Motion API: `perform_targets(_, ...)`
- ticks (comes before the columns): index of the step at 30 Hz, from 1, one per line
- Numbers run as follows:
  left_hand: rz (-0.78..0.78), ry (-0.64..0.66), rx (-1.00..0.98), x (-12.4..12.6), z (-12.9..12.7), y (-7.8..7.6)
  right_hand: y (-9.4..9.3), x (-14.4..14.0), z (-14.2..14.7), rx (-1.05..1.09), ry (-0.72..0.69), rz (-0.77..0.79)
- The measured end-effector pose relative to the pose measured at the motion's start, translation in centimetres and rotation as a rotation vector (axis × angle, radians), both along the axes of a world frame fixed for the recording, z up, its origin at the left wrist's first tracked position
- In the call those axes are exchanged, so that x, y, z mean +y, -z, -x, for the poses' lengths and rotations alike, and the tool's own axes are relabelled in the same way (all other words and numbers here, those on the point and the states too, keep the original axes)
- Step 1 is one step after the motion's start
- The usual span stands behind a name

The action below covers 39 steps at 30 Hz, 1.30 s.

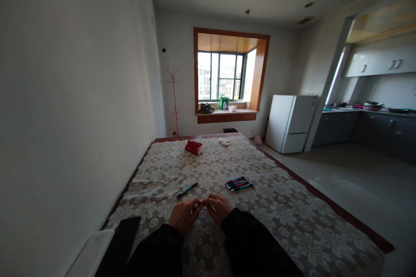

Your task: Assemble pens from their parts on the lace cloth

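Both hands meet low over the desk (292, 207), which is covered by a flower-patterned lace cloth. The left hand (183, 215) and right hand (218, 207) face each other with fingertips nearly touching, and between them sits a small red object (203, 203), pinched at either end by curled fingers (196, 203); it is too small to tell exactly what it is, though it looks like part of a pen. Both sets of fingers are closed snugly around it, with little of it showing.

Just beyond the left hand a single blue pen (187, 189) lies slanted on the cloth. Near the right hand, a bit farther out, a row of pens (239, 182) lies side by side. Well beyond, a red box (194, 147) rests toward the far edge of the desk.
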<state>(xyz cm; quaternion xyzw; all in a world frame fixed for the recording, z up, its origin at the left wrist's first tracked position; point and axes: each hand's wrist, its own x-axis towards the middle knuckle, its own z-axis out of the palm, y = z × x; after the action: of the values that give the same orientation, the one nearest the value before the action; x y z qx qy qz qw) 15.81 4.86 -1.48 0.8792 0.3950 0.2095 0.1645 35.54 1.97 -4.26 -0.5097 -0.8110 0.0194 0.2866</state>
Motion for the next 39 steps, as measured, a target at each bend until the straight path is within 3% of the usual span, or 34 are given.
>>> perform_targets(8, 0.033, 0.015, -0.022, 0.3, -0.1, 0.6, 1.2, 0.5, -0.1, 0.079, 0.032, 0.076)
perform_targets(29, 0.055, 0.023, -0.044, 0.5, -0.2, 0.7, 1.7, 0.9, -0.4, 0.116, -0.004, 0.110)
perform_targets(39, 0.129, 0.236, -0.220, 0.8, -0.4, 2.0, 0.9, 0.5, -0.2, 0.084, 0.028, 0.097)
